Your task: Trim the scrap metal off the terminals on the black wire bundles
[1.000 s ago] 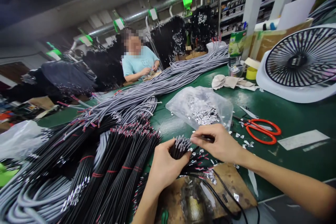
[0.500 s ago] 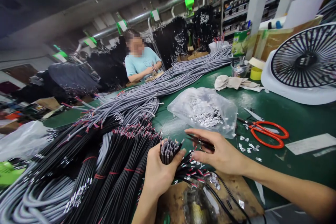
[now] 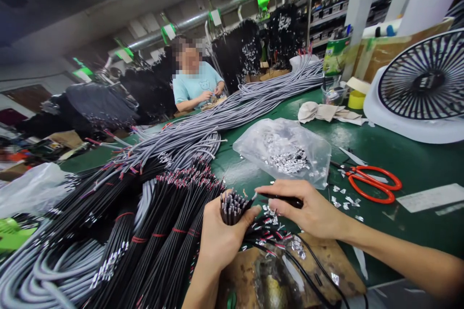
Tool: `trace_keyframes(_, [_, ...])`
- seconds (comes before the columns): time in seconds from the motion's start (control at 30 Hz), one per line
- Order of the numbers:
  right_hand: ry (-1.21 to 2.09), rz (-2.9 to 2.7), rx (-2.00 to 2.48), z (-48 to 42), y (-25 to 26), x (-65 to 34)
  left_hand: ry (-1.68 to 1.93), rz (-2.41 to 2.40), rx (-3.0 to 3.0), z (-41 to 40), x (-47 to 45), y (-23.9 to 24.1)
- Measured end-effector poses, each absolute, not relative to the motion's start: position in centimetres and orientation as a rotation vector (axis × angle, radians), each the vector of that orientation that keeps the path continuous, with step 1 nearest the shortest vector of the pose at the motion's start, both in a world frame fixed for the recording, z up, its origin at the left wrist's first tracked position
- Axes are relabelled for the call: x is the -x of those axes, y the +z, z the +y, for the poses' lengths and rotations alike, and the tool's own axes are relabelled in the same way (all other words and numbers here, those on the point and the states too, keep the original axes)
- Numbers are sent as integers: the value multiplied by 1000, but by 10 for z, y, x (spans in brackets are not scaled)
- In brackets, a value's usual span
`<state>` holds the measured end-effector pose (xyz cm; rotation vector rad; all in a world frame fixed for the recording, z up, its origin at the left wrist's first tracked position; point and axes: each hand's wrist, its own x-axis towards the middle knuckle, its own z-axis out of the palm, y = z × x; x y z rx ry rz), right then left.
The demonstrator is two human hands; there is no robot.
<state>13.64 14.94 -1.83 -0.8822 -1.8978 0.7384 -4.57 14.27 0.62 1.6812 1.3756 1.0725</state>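
My left hand [image 3: 224, 234] is closed around a bundle of black cables [image 3: 234, 207], their silvery cut ends pointing up. One cable end stands out to the right of the bundle, by my left thumb. My right hand [image 3: 308, 205] grips dark tweezers [image 3: 286, 199], their tips at that cable end. Below the hands, loose black cables with red and white wire ends [image 3: 271, 236] lie among foil scraps. To the left are several black cable bundles [image 3: 174, 246] tied with red bands.
A clear plastic bag [image 3: 282, 149] of foil bits lies ahead, with red-handled scissors [image 3: 375, 183] to its right. A fan [image 3: 427, 82] stands at the right. Long grey cables [image 3: 232, 111] cross the green table. Across it sits a person [image 3: 199, 84] in light blue. A stained board [image 3: 326, 260] lies in front.
The tweezers have moved left and closed in on the cable end beside the bundle, with my right fingers pressed closer together. My left hand keeps its hold on the cables.
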Motion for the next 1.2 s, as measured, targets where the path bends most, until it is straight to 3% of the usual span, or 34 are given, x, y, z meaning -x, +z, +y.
trace_keyframes(0.93, [776,-1717,918,149,-18,-131,800,1266,-1679,140,42,4])
trace_keyframes(1.13, [1377,-1632,796,151,-21,-130,902,1299,-1593,145,41,1])
trace_keyframes(1.2, [1267,-1729,806,151,-22,-131,884,1294,-1599,146,41,-2])
